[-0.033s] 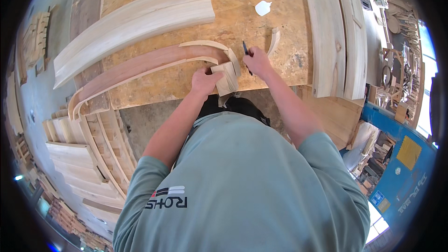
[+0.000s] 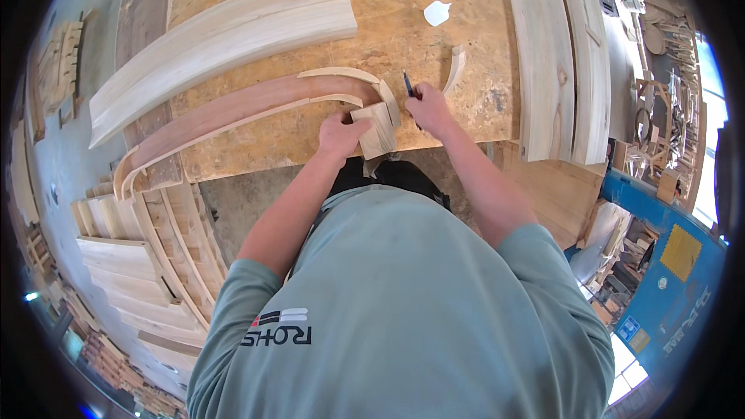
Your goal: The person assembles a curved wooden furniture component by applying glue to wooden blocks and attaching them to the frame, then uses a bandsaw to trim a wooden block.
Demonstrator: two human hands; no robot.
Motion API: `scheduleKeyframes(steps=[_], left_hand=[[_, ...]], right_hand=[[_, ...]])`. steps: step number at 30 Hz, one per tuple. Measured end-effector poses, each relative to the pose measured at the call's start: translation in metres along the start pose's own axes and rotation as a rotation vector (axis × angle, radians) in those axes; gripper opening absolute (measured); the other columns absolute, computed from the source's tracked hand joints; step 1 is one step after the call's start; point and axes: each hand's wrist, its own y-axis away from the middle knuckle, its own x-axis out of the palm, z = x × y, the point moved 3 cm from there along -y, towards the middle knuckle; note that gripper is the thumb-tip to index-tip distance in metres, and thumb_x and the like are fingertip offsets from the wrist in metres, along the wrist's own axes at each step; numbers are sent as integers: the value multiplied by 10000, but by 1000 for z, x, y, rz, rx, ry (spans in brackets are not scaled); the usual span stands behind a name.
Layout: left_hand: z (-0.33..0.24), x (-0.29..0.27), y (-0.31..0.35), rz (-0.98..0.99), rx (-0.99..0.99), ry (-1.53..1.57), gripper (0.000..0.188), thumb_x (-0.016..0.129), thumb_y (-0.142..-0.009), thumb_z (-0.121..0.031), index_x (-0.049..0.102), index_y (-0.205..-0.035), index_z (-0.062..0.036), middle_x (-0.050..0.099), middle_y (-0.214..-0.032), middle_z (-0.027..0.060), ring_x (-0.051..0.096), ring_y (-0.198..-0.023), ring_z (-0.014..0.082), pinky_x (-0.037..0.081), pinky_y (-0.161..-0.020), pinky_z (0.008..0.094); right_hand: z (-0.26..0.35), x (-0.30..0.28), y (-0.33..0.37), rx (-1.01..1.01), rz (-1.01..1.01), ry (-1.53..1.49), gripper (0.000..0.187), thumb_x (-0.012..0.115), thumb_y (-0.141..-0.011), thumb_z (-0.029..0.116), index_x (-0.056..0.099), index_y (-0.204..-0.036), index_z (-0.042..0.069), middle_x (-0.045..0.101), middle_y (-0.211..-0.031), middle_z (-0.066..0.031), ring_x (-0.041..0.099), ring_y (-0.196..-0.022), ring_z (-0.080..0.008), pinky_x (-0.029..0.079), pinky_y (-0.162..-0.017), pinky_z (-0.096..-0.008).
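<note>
our left hand (image 2: pixel 341 136) grips a wood block (image 2: pixel 377 132) just to its right, the curved board (image 2: pixel 240 111) lying beyond and leftward of it, while our right hand (image 2: pixel 429 109) is closed around a pen (image 2: pixel 408 84)

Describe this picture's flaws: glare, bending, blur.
Head view: glare whites out the window panes at lower right; head view: the wide lens blackens the corners and seems to skew the blue machine near the rim; head view: no strong blur on the left hand at the wooden block or the right hand with the pen.
</note>
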Motion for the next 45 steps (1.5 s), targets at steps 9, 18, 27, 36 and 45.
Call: scheduleKeyframes(steps=[9,18,27,36,45], left_hand=[[-6,5,25,122,-8,328,361,760,-831,-165,677,-1100,61,711,-1034,138,689,-924,215,565,-795,345],[65,-69,78,-300,66,404,385,756,-866,-182,639,-1164,32,681,-1069,88,651,-920,170,543,-793,334],[81,-124,146,-662,215,681,397,793,-800,-208,669,-1091,31,698,-989,80,645,-854,171,512,-748,309],[26,-222,99,-745,686,-444,481,793,-652,-265,697,-1041,1,619,-1248,201,566,-1192,349,454,-1016,420],[-26,-300,71,-142,734,-672,334,757,-631,-311,657,-801,-41,642,-1031,172,559,-1111,380,458,-951,462]], right_hand=[[-31,17,33,-163,71,-179,314,646,-784,173,661,-1024,-29,686,-865,-129,633,-782,-219,510,-736,-353],[-4,29,35,-421,48,-14,559,803,-778,302,610,-1128,-90,676,-1010,-219,654,-920,-293,514,-823,-407],[-21,45,18,-448,-46,109,463,779,-766,282,588,-932,-106,659,-886,-261,657,-833,-373,511,-772,-447],[-27,50,5,-275,-125,196,441,743,-740,224,617,-981,-124,687,-937,-276,664,-838,-353,513,-770,-451],[-29,33,7,-196,-34,156,271,710,-716,158,630,-786,-91,637,-674,-141,601,-627,-211,489,-604,-375]])
